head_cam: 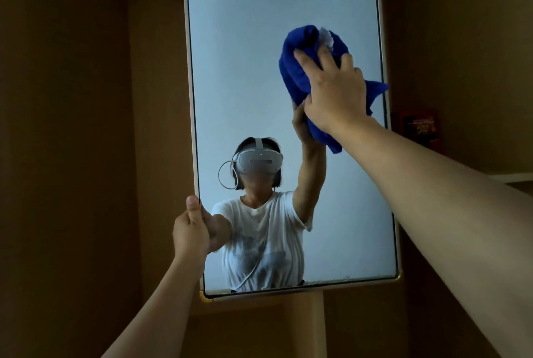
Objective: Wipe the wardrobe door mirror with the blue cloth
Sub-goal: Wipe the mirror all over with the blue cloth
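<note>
Mirror (pixel 259 69): right hand (pixel 336 92) presses bunched blue cloth (pixel 300 69) against it; left hand (pixel 191 230) grips its edge.

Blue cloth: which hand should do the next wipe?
The right hand. It already presses the blue cloth against the mirror near its right edge, while the left hand grips the mirror's left frame, probably steadying the door.
</note>
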Available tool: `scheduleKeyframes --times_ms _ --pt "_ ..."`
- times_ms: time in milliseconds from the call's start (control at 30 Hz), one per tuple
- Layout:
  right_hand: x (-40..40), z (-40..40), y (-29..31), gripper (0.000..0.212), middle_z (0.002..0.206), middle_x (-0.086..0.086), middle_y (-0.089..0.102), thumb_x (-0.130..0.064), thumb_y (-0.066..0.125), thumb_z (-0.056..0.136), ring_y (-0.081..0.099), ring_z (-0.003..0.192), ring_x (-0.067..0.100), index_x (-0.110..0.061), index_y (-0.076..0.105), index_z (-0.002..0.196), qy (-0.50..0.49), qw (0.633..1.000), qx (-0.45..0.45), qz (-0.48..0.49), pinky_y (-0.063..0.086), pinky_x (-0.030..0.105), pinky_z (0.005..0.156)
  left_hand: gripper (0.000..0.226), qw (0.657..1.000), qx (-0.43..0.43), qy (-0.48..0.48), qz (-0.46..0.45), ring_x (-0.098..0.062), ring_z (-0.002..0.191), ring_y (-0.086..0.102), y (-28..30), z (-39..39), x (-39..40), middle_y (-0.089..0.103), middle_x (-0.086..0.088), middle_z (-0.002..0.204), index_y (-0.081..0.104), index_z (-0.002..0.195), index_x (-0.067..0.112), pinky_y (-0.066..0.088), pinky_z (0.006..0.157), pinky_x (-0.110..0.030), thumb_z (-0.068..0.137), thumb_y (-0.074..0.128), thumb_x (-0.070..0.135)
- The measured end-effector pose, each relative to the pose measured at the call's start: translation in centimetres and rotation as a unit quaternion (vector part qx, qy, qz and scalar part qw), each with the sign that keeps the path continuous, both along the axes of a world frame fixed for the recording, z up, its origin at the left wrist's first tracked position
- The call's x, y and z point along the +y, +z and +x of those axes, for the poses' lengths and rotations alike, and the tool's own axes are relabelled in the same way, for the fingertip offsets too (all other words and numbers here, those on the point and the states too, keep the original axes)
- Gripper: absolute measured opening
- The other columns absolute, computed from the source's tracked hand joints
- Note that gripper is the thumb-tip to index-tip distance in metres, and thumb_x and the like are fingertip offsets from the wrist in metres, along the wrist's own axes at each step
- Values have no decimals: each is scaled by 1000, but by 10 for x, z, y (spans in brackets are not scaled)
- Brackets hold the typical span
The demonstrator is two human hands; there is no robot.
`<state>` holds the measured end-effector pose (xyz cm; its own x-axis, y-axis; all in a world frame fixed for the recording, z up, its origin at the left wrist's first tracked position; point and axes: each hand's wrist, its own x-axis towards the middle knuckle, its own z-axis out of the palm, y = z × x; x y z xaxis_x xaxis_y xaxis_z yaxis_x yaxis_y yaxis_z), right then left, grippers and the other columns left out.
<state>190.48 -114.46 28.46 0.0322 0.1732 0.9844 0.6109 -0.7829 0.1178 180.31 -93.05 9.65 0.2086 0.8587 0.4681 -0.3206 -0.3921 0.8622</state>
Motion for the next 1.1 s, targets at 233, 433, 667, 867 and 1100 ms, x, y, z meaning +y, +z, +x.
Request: scheduleKeyframes --times_ms 233,433,667,867,1100 --pt "5 -5 -79 66 140 10 48 -15 58 76 51 99 36 -25 45 141 9 997 -47 -65 43 44 80 57 1000 1 -3 -15 -28 79 61 0 2 -1 64 -8 79 59 79 15 44 57 -32 91 28 61" --pt "23 -17 -154 50 132 9 57 -16 45 84 55 90 35 -24 57 132 64 971 -153 -170 45 44 77 48 1000 24 -6 -11 -17 74 52 0 -3 -1 54 2 78 50 80 18 38 74 -34 94 26 58" --pt "32 -30 -254 57 148 5 37 -13 45 85 51 103 32 -29 44 139 121 928 -127 -330 44 43 90 55 999 38 -27 -7 -19 74 58 2 -7 -5 60 -2 78 55 89 12 46 62 -32 95 25 58" --pt "4 -7 -298 53 151 2 34 -15 46 90 47 109 30 -32 42 140 123 909 -120 -379 42 41 93 42 999 44 1 -19 -7 63 50 3 -8 -8 54 7 71 49 80 27 31 50 -23 92 26 60" --pt "-16 18 -295 49 141 3 39 -13 31 93 47 104 33 -30 38 139 112 951 -118 -262 38 44 89 44 999 41 -1 -3 -7 64 48 2 -10 -8 53 6 72 50 79 25 33 52 -24 93 26 60"
